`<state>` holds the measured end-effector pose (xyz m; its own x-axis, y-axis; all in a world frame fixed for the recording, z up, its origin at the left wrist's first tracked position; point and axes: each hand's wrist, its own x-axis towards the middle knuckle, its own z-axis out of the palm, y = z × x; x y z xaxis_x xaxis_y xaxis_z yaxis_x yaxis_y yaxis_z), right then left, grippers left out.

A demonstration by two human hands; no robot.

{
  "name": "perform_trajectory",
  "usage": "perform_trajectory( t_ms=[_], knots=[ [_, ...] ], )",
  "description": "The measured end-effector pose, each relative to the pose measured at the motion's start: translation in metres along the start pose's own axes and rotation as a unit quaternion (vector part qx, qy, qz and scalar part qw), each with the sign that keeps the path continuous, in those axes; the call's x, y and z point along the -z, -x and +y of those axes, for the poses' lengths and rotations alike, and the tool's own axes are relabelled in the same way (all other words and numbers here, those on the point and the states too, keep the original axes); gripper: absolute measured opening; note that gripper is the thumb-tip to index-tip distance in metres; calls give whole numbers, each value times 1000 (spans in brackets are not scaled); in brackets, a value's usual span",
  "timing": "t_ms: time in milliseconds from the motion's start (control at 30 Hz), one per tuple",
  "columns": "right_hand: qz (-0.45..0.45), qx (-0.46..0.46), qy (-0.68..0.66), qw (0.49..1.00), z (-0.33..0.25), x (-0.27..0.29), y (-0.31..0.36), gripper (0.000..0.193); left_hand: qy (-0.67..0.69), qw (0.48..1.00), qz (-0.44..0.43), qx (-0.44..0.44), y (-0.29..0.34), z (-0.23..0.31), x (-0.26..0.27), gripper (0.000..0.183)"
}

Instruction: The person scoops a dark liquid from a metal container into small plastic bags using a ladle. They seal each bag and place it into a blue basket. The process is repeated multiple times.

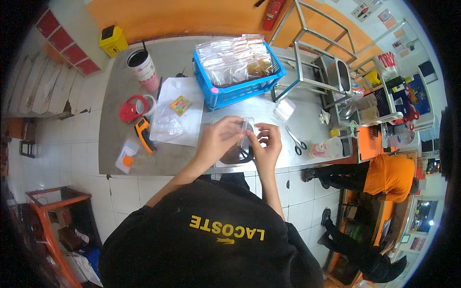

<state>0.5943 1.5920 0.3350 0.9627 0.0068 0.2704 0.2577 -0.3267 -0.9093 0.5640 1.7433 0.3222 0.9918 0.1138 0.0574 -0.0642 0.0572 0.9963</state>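
Orange wall and white tiled floor surround a metal bench. At its left end sit a red tape roll, a tall patterned cup and an orange-and-black gun-shaped tool. Next comes white paper bearing crumpled clear plastic and a yellow-green sachet. Behind the hands stands a blue basket packed with small filled bags. Left hand and right hand both pinch a narrow clear plastic piece between their fingertips, above a clear tray. Farther right lie scissors, near a pale patterned cup; beyond the bench, a person in an orange shirt bends over.
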Motion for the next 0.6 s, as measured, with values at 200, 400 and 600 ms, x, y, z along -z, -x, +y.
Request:
perform_trajectory(
  t_ms=[200, 400, 600],
  knots=[
    [-71, -45, -29, 996, 7, -7, 18, 14, -162, 972, 57, -161, -5, -4, 5, 45],
    [-126, -98, -107, 981, 26, -2, 21, 13, -169, 975, -63, -132, -7, 8, 13, 45],
    [-137, -101, -124, 978, 26, 6, 20, 12, -5, 990, -136, -35, -16, 5, 20, 43]
  ],
)
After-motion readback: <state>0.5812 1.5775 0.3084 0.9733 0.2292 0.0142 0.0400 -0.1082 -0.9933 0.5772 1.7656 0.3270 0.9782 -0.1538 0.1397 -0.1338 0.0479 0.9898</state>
